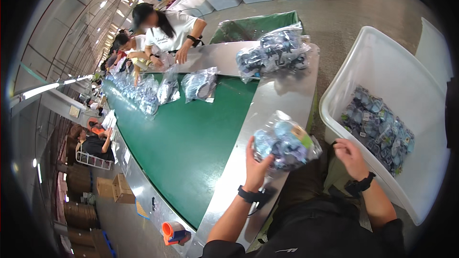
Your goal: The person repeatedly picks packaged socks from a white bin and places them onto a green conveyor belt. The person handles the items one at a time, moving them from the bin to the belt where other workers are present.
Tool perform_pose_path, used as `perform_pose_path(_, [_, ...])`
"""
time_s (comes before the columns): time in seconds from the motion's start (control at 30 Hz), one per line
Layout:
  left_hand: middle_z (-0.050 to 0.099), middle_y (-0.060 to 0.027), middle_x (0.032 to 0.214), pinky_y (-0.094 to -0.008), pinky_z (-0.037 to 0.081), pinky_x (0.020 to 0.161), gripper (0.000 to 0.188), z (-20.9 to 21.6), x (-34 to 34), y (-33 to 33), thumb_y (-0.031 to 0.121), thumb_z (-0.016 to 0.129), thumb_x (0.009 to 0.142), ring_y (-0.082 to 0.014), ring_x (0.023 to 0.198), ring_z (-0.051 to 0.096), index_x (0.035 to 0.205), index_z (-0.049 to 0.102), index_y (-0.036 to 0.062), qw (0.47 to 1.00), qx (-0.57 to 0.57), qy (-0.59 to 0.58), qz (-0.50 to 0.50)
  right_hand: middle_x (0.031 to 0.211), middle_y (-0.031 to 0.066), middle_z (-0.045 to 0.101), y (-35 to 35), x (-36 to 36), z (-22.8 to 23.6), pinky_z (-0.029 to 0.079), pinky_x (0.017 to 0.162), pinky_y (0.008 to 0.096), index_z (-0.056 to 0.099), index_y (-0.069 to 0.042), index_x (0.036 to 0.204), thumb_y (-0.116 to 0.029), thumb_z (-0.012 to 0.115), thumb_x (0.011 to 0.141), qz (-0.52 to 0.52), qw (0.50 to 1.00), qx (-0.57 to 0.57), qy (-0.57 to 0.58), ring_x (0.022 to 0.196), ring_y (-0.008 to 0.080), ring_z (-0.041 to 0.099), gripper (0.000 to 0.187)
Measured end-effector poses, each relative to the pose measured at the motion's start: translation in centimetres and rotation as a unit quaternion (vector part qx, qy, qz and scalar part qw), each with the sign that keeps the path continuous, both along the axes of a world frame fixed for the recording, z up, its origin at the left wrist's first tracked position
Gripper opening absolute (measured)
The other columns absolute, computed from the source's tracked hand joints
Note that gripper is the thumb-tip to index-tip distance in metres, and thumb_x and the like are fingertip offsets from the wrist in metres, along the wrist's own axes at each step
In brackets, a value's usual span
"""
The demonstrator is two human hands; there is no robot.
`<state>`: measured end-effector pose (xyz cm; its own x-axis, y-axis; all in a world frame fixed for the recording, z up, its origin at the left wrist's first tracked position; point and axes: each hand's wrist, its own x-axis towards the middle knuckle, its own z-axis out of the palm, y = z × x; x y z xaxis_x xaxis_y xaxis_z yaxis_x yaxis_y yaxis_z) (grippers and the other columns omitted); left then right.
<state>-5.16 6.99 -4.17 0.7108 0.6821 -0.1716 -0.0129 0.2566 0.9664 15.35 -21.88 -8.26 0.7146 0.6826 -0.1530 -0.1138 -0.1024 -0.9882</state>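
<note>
My left hand [258,166] grips a clear plastic bag [283,144] packed with light blue and purple soft-looking items, above the metal edge of the conveyor table. A green and orange patch shows on the bag's right side. My right hand [351,158] is apart from that bag, next to the near rim of a white plastic bin [337,83]. Its fingers are curled together, and whatever may be between them is hidden or too small to name. Inside the bin lies a pile of bagged blue-grey items [377,126].
A green conveyor belt [191,138] carries several clear bags [200,85]. More bags [275,52] are heaped on the metal corner [277,95]. Across the belt stands a co-worker [172,33], with others beyond. An orange tape dispenser [172,231] sits at the lower left edge.
</note>
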Motion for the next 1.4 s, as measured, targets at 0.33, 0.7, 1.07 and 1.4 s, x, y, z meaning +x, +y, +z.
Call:
perform_pose_path(0.33, [0.054,-0.0154,0.147,-0.0424,0.05,0.111,0.082,-0.1,-1.6,-6.6,0.029,0.075,0.099,-0.0264,0.132,0.058,0.161,0.028,0.0024,0.963,-0.244,-0.112,-0.011,0.14,0.0108,0.056,8.4,-6.1,2.2,0.043,0.112,0.0332,0.037,0.0,0.153,-0.02,0.068,0.103,0.116,0.975,0.12,0.15,0.127,0.0165,0.055,0.062])
perform_pose_path(0.7, [0.057,-0.0102,0.149,-0.0431,0.045,0.116,0.08,-2.4,-3.0,-9.2,0.043,0.075,0.098,-0.0237,0.137,0.056,0.157,0.038,0.0032,0.91,-0.365,-0.14,-0.137,0.125,0.0099,0.062,4.7,-4.8,7.9,0.046,0.105,0.033,0.053,0.004,0.135,-0.02,0.076,0.092,0.122,0.989,0.079,0.03,0.116,0.0165,0.059,0.054])
perform_pose_path(1.07, [0.059,-0.0085,0.146,-0.0399,0.047,0.114,0.076,-0.8,-2.8,-9.6,0.038,0.079,0.096,-0.0208,0.131,0.059,0.154,0.044,0.0021,0.904,-0.353,-0.151,-0.189,0.112,0.0145,0.073,2.1,-3.1,8.5,0.052,0.096,0.0319,0.064,0.012,0.125,-0.016,0.067,0.088,0.162,0.986,0.026,-0.018,0.103,0.0179,0.068,0.047])
perform_pose_path(1.4, [0.059,-0.0131,0.143,-0.0438,0.055,0.106,0.081,-0.8,-2.9,-9.3,0.036,0.081,0.092,-0.0261,0.127,0.062,0.153,0.041,0.001,0.918,-0.354,-0.1,-0.146,0.125,0.0128,0.073,1.2,-1.9,8.1,0.052,0.098,0.0316,0.053,0.005,0.147,-0.029,0.066,0.101,0.191,0.98,0.058,-0.028,0.111,0.0148,0.067,0.059])
